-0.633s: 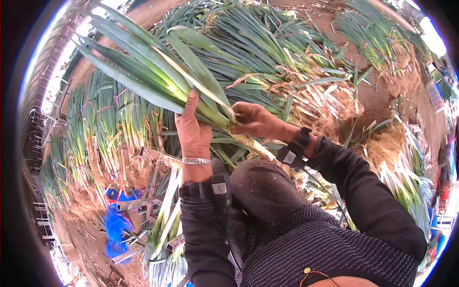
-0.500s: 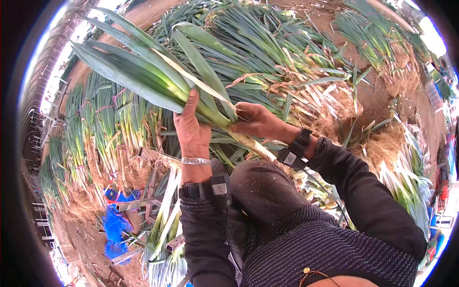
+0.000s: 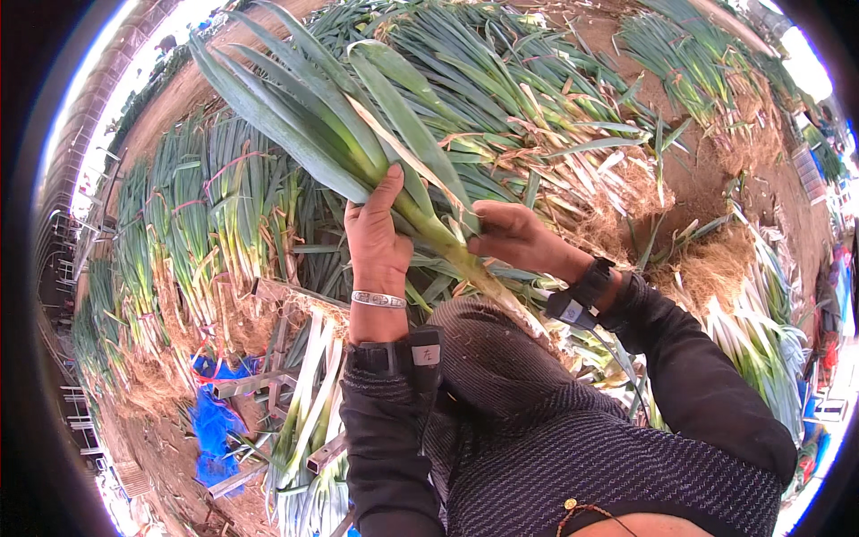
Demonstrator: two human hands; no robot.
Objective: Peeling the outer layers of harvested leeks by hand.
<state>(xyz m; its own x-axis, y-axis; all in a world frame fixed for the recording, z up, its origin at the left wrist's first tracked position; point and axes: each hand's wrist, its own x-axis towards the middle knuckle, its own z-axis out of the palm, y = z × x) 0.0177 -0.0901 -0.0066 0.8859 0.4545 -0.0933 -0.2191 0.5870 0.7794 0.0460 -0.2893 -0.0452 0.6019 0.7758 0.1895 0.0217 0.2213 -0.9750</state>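
A large leek (image 3: 437, 234) lies slantwise in front of me, its broad green leaves fanning to the upper left and its pale stalk running down over my knee. My left hand (image 3: 379, 240) is wrapped round it where the leaves split from the stalk, thumb on top. Farther down, my right hand (image 3: 519, 237) pinches the base of an outer leaf (image 3: 420, 112), which bends away from the other leaves. A withered, yellowish strip (image 3: 394, 141) runs beside that leaf toward my right fingers. The stalk's root end is partly hard to make out against the litter.
A big heap of unpeeled leeks (image 3: 483, 80) lies ahead, roots to the right. Tied leek bundles (image 3: 228, 201) stand at left. Pale, cleaned leeks (image 3: 309, 403) rest by a metal frame (image 3: 327, 455) near blue plastic (image 3: 215, 434). More pale leeks (image 3: 747, 345) lie at right.
Both hands have shifted a little to the right with the leek, which now points more steeply downward. My grips look much the same.
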